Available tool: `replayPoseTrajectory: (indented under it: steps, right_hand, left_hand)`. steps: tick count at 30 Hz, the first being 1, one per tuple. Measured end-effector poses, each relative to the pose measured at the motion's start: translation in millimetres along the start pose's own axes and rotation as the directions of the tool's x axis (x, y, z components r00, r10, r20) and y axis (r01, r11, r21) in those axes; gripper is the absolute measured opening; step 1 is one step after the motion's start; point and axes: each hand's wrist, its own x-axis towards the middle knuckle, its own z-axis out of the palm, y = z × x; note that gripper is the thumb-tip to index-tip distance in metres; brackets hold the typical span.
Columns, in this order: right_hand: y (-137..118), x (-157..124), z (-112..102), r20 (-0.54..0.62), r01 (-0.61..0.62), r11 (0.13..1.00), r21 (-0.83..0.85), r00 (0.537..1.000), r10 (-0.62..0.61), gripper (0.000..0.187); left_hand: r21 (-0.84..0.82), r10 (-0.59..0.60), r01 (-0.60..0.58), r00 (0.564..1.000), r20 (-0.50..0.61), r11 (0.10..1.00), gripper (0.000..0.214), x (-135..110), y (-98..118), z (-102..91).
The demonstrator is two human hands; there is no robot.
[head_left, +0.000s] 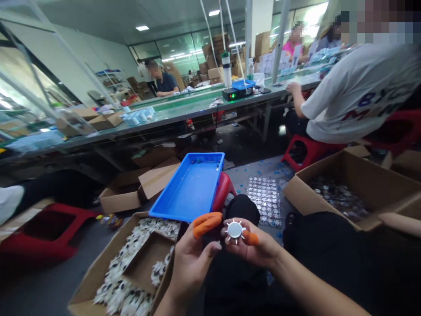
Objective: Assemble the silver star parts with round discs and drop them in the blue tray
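Note:
A small round part with a pale face and short white spokes (234,230) is pinched in the fingers of my right hand (251,245), which wears an orange finger cot on its thumb. My left hand (194,259), with orange covers on its fingers, is just left of the part. Its thumb and curved fingers stand apart, and nothing shows between them. Below and left of my left hand, a cardboard box (88,274) holds many white spoked pieces with dark centres, with a smaller cardboard tray (140,263) lying among them.
A blue plastic tray (187,188), with a few small bits at its far end, rests on a red stool (224,188). Silvery parts fill a sheet (265,199) on the floor. Right is a cardboard box (296,197) of parts; a seated person (355,96) works at the conveyor (184,105).

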Motion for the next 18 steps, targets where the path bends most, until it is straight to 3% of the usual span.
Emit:
replayPoseTrajectory:
  steps: [2, 4, 6, 8, 11, 13, 16, 17, 18]
  right_hand:
    - [-13, -5, -8, -0.03, 0.054, 0.998, 0.013, 0.998, -0.054, 0.051]
    - [-30, -8, -21, -0.059, 0.096, 0.994, -0.058, 0.993, -0.1, 0.049]
    - [-48, -10, -39, -0.085, 0.125, 0.981, -0.15, 0.987, -0.139, 0.047]
    - [-68, -14, -60, -0.114, 0.125, 0.968, -0.219, 0.982, -0.153, 0.046]
    - [-99, -21, -90, -0.171, 0.098, 0.96, -0.262, 0.974, -0.146, 0.042]
    - [-123, -23, -109, -0.204, 0.091, 0.956, -0.28, 0.967, -0.151, 0.042]
    - [-169, -17, -142, -0.311, 0.107, 0.937, -0.334, 0.925, -0.216, 0.045]
    - [-185, -13, -158, -0.389, 0.109, 0.917, -0.383, 0.882, -0.267, 0.045]
    - [-202, -7, -176, -0.484, 0.093, 0.886, -0.454, 0.81, -0.332, 0.043]
  left_hand:
    - [0.138, 0.088, -0.107, 0.987, 0.138, 0.985, 0.044, 18, 4, 7.3]
    - [0.267, 0.145, -0.233, 0.939, 0.311, 0.935, 0.053, 40, 4, 17.5]
    - [0.332, 0.165, -0.351, 0.863, 0.477, 0.876, 0.055, 65, 2, 31.3]
    - [0.322, 0.168, -0.449, 0.761, 0.626, 0.834, 0.05, 91, -3, 48.6]
    - [0.274, 0.149, -0.526, 0.626, 0.766, 0.805, 0.044, 130, -18, 80.7]
    - [0.263, 0.125, -0.514, 0.602, 0.789, 0.816, 0.044, 158, -35, 105.8]
    - [0.266, 0.078, -0.445, 0.617, 0.783, 0.855, 0.054, 207, -73, 147.1]
    - [0.268, 0.07, -0.433, 0.621, 0.781, 0.861, 0.06, 224, -88, 161.4]
    - [0.276, 0.066, -0.427, 0.633, 0.771, 0.861, 0.067, 242, -104, 175.8]
